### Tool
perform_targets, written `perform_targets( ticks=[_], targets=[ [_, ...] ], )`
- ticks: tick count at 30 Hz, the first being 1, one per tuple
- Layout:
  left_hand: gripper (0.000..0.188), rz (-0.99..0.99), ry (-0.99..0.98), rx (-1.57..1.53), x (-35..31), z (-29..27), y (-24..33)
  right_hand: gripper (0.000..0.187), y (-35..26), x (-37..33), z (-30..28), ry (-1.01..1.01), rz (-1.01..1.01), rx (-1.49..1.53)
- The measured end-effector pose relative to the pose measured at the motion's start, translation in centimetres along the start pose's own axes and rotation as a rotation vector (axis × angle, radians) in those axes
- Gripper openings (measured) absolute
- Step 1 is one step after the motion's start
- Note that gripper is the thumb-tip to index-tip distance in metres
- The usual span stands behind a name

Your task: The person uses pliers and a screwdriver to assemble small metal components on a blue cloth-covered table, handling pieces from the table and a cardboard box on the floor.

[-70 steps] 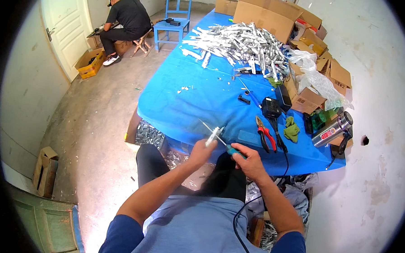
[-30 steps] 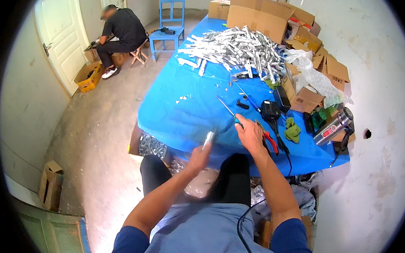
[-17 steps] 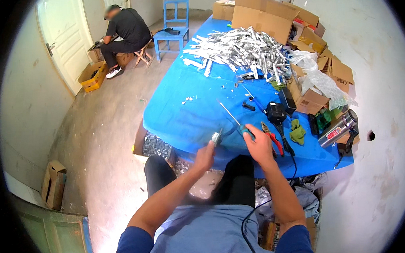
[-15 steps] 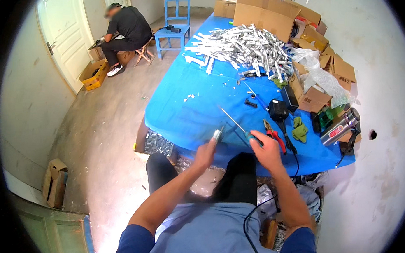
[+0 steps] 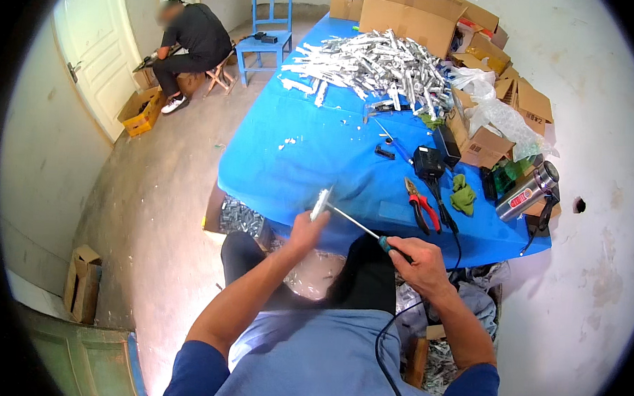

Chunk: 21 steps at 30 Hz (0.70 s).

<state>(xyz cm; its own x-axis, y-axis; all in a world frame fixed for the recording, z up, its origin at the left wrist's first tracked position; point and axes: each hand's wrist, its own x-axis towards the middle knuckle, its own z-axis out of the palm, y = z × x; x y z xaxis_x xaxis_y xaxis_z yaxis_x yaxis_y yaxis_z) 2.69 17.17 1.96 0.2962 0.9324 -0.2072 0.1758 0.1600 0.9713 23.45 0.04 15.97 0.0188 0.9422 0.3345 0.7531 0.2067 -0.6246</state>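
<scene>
Closed around a narrow whitish metal piece point(image 5: 319, 205), my left hand point(image 5: 306, 232) is over the near edge of the blue-covered table point(image 5: 262, 160). My right hand point(image 5: 420, 264) grips the teal and black handle of a screwdriver point(image 5: 358, 227). Its thin shaft points up and left, and the tip meets or nearly meets the metal piece; exact contact is too small to tell. On the table beyond lies a large heap of similar silvery-white pieces point(image 5: 386, 70). Red-handled pliers point(image 5: 422, 208) lie just beyond my right hand.
A black power adapter point(image 5: 428, 162), a green cloth point(image 5: 463, 195) and a steel thermos point(image 5: 528, 192) stand at the right. Cardboard boxes point(image 5: 409, 21) line the back. Below the table edge is a box of small metal parts point(image 5: 240, 218). Another person point(image 5: 196, 40) sits at far left.
The screwdriver's tip has come from above and beyond onto the metal piece, or close to it. My right hand has drawn down and nearer, while my left hand shifted slightly left.
</scene>
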Motion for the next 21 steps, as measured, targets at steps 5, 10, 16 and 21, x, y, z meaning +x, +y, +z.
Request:
perform_targets(
  ticks=[5, 10, 16, 21],
  targets=[
    [0.037, -0.103, -0.082, -0.071, 0.0, -0.2, 1.4, 0.021, -0.3, 0.7, -0.1, -0.002, -0.104, -0.111],
    [0.041, -0.122, -0.087, -0.007, 0.4, -0.4, 1.3, 0.023, -0.7, 1.9, -1.1, -0.1, -0.175, -0.16],
    [0.045, -0.031, -0.057, 0.124, 1.4, -0.1, 0.7, 0.019, -0.4, 3.9, -1.7, -0.144, -0.196, -0.156],
    [0.045, -0.023, -0.033, 0.143, 1.5, 0.0, 0.5, 0.02, 0.8, 4.7, -1.9, -0.178, 0.027, 0.048]
  ],
)
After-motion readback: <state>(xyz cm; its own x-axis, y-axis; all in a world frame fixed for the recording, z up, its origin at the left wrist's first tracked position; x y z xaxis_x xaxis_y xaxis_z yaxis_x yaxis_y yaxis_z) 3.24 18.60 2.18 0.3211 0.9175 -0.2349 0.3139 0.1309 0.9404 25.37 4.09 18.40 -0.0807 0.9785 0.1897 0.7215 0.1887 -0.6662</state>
